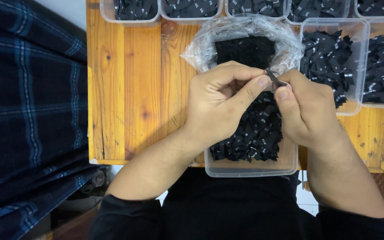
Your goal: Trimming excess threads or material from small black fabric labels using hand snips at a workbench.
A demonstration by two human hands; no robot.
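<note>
2 hands meet over a clear tub (250,168) of black labels (254,133) at the worktop's (130,89) near edge. Left hand (221,104): closed, thumb and forefinger pinching 1 small black label (274,80). Right hand (305,109): closed, thumb tip pressed on the same label from the other side. Behind: open plastic bag (245,40) of black stock; 7 more tubs of labels, the nearest (334,62) at right. Plaid cloth (27,111) at left. Handling judgement: grip with fingertips only, keep the label taut and flat, work directly above the tub so a dropped piece lands among its kind
</note>
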